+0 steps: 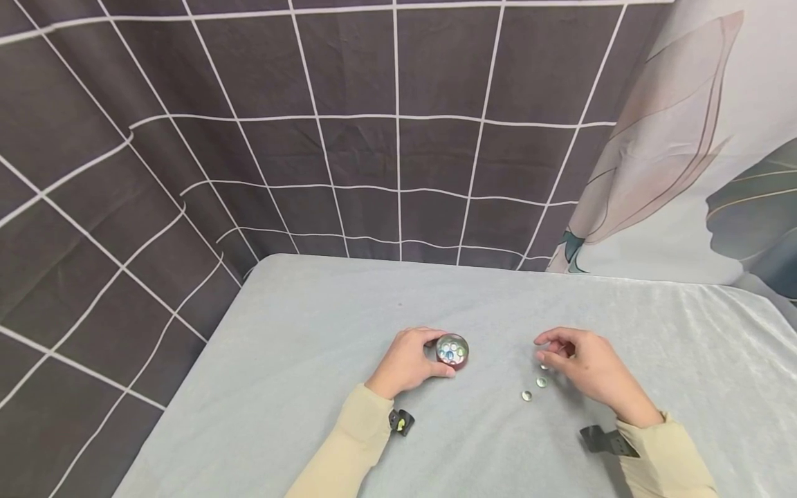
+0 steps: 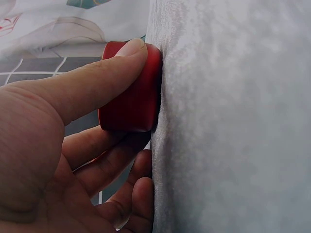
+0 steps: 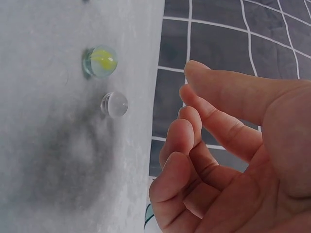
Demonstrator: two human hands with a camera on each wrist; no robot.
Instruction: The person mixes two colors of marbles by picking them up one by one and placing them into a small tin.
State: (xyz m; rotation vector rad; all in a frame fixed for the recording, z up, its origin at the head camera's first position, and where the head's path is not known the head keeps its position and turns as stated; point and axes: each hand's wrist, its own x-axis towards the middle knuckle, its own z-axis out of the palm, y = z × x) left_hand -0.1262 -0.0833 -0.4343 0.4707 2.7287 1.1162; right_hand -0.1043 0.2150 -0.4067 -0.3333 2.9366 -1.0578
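My left hand grips a small round red container between thumb and fingers, with its base on the cloth. Inside it, in the head view, lie several glass marbles, some bluish and some greenish. To the right, my right hand hovers with loosely bent fingers, thumb and index apart and nothing between them. Close by on the cloth lie a marble with a yellow swirl and a clear marble. The head view shows three loose marbles there, the farthest partly hidden by the right hand.
A pale grey velvety cloth covers the table, slightly wrinkled at the right. Behind and to the left hangs a dark curtain with a white grid. A leaf-patterned curtain hangs at the back right.
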